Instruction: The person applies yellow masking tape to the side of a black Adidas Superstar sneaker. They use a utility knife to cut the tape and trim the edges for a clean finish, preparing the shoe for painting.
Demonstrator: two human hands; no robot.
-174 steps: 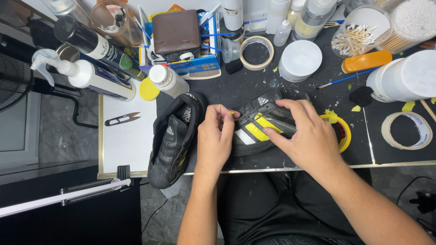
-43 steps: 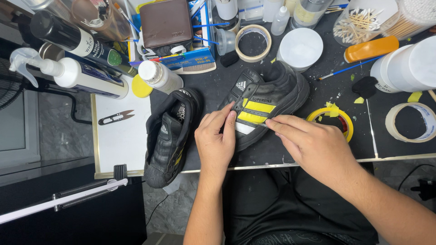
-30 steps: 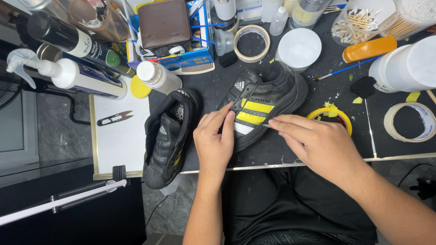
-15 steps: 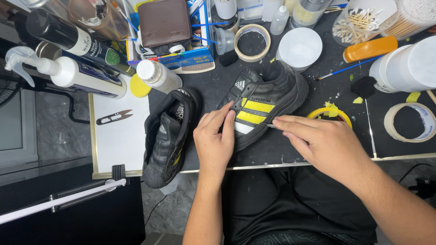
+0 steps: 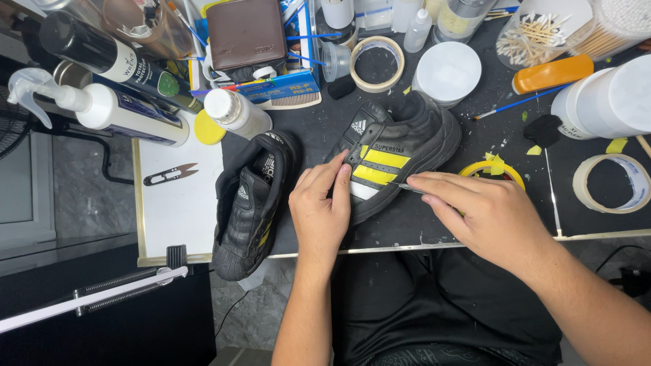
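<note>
A black sneaker [image 5: 413,139] lies on its side on the dark mat, two of its side stripes covered in yellow tape and the lowest one white. My left hand [image 5: 322,210] presses on the shoe's front, fingertips at the ends of the stripes. To the right, my right hand [image 5: 481,210] pinches a thin metal tool [image 5: 405,186] whose tip touches the shoe just below the lower yellow stripe. A second black sneaker [image 5: 251,196] lies to the left, toe over the table's front edge. A roll of yellow tape [image 5: 491,169] sits just behind my right hand.
Behind the shoes stand a spray bottle [image 5: 115,112], a small white-capped bottle [image 5: 234,112], a brown wallet [image 5: 245,30], a masking tape roll [image 5: 376,64], a white jar [image 5: 446,71] and a jar of cotton swabs [image 5: 536,34]. Thread snips [image 5: 169,175] lie at left, a tape roll [image 5: 610,183] at right.
My right hand has come off the shoe's side and now holds the thin tool at the stripes. The left fingers have shifted slightly along the stripe ends.
</note>
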